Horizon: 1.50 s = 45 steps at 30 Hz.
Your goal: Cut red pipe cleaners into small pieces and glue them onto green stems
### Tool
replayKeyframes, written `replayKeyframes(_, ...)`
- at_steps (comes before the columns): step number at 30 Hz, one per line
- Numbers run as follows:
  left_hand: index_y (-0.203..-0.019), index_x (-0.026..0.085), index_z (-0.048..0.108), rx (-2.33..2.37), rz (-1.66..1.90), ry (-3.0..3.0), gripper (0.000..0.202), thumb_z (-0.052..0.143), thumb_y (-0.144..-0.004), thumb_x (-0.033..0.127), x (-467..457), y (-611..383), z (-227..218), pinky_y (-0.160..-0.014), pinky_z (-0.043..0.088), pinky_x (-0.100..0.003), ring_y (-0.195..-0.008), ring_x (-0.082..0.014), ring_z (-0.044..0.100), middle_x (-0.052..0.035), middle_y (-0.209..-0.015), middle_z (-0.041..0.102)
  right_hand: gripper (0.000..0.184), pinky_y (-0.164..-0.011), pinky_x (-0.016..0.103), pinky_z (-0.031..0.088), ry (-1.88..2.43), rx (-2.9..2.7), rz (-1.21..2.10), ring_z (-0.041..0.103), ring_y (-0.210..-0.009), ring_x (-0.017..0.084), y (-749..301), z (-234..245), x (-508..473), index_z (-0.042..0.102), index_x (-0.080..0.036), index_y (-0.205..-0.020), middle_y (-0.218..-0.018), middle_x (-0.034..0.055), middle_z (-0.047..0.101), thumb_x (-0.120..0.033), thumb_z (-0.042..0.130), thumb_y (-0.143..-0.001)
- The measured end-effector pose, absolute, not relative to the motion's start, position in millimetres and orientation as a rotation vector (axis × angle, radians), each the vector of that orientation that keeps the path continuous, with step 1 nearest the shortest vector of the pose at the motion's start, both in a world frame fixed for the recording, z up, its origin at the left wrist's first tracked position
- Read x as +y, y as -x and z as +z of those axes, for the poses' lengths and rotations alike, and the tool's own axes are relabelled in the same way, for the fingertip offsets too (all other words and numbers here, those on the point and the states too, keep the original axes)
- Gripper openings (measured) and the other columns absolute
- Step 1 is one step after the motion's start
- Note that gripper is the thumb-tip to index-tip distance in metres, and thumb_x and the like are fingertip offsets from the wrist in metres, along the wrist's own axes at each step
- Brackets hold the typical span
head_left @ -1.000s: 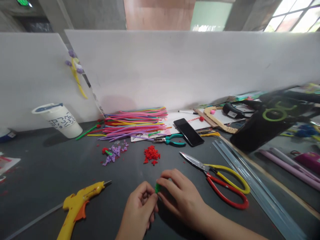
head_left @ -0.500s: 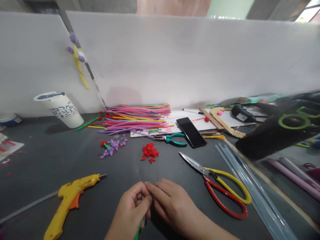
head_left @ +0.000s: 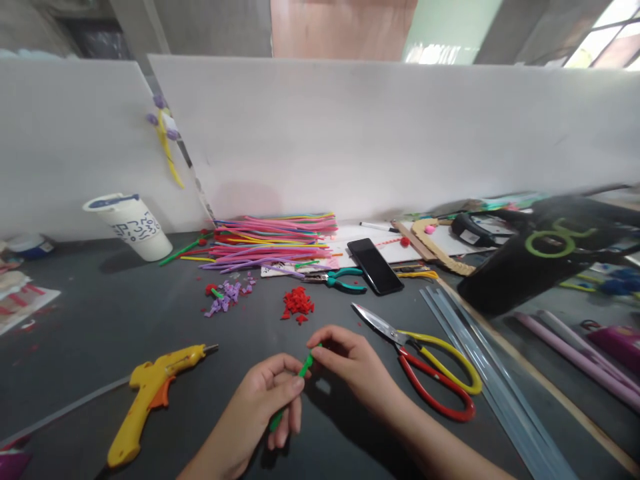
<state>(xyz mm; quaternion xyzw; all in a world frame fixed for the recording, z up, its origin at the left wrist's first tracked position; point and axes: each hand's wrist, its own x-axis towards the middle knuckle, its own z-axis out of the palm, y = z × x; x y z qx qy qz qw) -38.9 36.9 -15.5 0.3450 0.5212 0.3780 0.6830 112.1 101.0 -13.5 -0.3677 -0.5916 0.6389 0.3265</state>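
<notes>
Between both hands runs a green pipe cleaner (head_left: pixel 304 367), slanting up to the right. My left hand (head_left: pixel 267 393) is closed on its lower part, thumb against fingers. At its upper end, my right hand (head_left: pixel 345 353) pinches the tip between thumb and fingers. Beyond the hands lies a small pile of red pieces (head_left: pixel 299 302), with a heap of purple pieces (head_left: pixel 226 296) to its left. Scissors (head_left: pixel 400 340) with one red and one yellow handle rest beside my right hand. A yellow glue gun (head_left: pixel 155 393) lies to the left of my left hand.
Pink, purple and yellow pipe cleaners (head_left: pixel 270 243) lie along the white partition (head_left: pixel 350 140). Pliers (head_left: pixel 335 280) and a phone (head_left: pixel 375 265) are near them. A white cup (head_left: pixel 133 227) stands back left; a black cylinder (head_left: pixel 505 273) and clear glue sticks (head_left: pixel 480 367) are at right.
My right hand has risen and turned, now pinching the pipe cleaner's upper end. More of the green piece shows between the hands. The view has tilted up slightly.
</notes>
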Motion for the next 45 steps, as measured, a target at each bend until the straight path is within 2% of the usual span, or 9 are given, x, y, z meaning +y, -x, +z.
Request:
replayKeyframes(6,-0.078,0.019,0.045,1.170,0.971,-0.776,0.016,0.050,-0.080,0.034,36.8,35.1,-15.7,-0.033,0.030,-0.014,-0.032,-0.0070,0.047,0.0031,-0.047,0.059,0.023,-0.063,0.025,0.041,0.895,-1.378,1.754,0.053,-0.064,0.011,-105.0,-13.1,99.8,0.055,-0.017,-0.088,-0.071,-0.0025,0.053,-0.030,0.061,-0.070)
replayKeyframes(11,-0.068,0.018,0.044,1.188,1.072,-0.776,0.019,0.054,-0.077,0.032,37.3,34.5,-8.4,-0.042,0.036,-0.018,-0.039,-0.0091,0.050,0.0022,-0.047,0.059,0.011,-0.056,0.022,0.035,0.948,-1.559,1.766,0.044,-0.058,0.009,-94.7,-9.3,102.8,0.056,-0.014,-0.065,-0.060,-0.0034,0.049,-0.024,0.061,-0.065)
replayKeyframes(17,-0.076,0.017,0.062,1.390,1.304,-0.921,0.013,0.064,-0.068,0.028,42.2,45.4,-5.0,-0.068,0.042,-0.021,-0.071,-0.0138,0.056,0.0003,-0.072,0.062,0.008,-0.049,0.020,0.030,0.963,-1.643,1.652,0.039,-0.053,0.008,-83.2,-8.9,99.7,0.051,-0.016,-0.061,-0.055,-0.0054,0.044,-0.020,0.053,-0.068)
replayKeyframes(26,-0.074,0.016,0.064,1.493,1.271,-1.278,0.011,0.058,-0.073,0.026,44.5,51.1,-9.1,-0.064,0.044,-0.024,-0.071,-0.0158,0.055,-0.0016,-0.073,0.058,0.016,-0.043,0.018,0.031,1.072,-1.648,1.683,0.040,-0.043,0.007,-83.2,-11.4,89.6,0.051,-0.016,-0.070,-0.049,-0.0049,0.047,-0.029,0.045,-0.076)
replayKeyframes(29,-0.086,0.017,0.061,1.683,1.290,-1.631,0.013,0.056,-0.076,0.023,44.4,55.0,-17.8,-0.063,0.046,-0.025,-0.069,-0.0154,0.056,-0.0030,-0.078,0.058,0.017,-0.044,0.019,0.033,1.093,-1.694,1.623,0.042,-0.043,0.008,-84.6,-11.5,91.8,0.052,-0.015,-0.070,-0.049,-0.0050,0.045,-0.029,0.044,-0.077)
replayKeyframes(32,-0.109,0.018,0.053,1.771,1.339,-2.044,0.031,0.052,-0.078,0.015,42.4,58.8,-26.0,-0.074,0.048,-0.030,-0.087,-0.0180,0.058,-0.0101,-0.106,0.057,0.013,-0.048,0.019,0.032,1.121,-1.782,1.455,0.042,-0.049,0.008,-84.2,-13.2,89.5,0.053,-0.015,-0.068,-0.053,-0.0045,0.046,-0.024,0.046,-0.075)
replayKeyframes(34,-0.107,0.019,0.055,1.745,1.309,-2.289,0.029,0.050,-0.079,0.011,41.0,60.0,-27.4,-0.081,0.048,-0.032,-0.097,-0.0194,0.056,-0.0120,-0.115,0.054,0.010,-0.051,0.019,0.031,1.136,-1.857,1.324,0.043,-0.053,0.009,-84.1,-14.0,85.9,0.055,-0.015,-0.070,-0.057,-0.0039,0.048,-0.019,0.046,-0.074)
replayKeyframes(38,-0.091,0.017,0.060,1.732,1.223,-2.546,0.018,0.050,-0.078,0.009,40.0,58.6,-24.1,-0.081,0.050,-0.033,-0.094,-0.0198,0.059,-0.0110,-0.101,0.062,0.010,-0.052,0.020,0.029,1.169,-2.032,1.097,0.043,-0.054,0.009,-84.9,-14.9,79.1,0.054,-0.016,-0.067,-0.059,-0.0027,0.052,-0.014,0.047,-0.073)
replayKeyframes(45,-0.092,0.014,0.060,1.718,0.993,-2.527,0.021,0.043,-0.080,0.009,41.3,56.3,-30.2,-0.074,0.054,-0.032,-0.082,-0.0192,0.064,-0.0110,-0.090,0.068,0.012,-0.053,0.022,0.026,1.200,-2.272,0.784,0.048,-0.057,0.012,-86.9,-18.2,79.4,0.055,-0.017,-0.068,-0.063,0.0013,0.059,-0.015,0.047,-0.076)
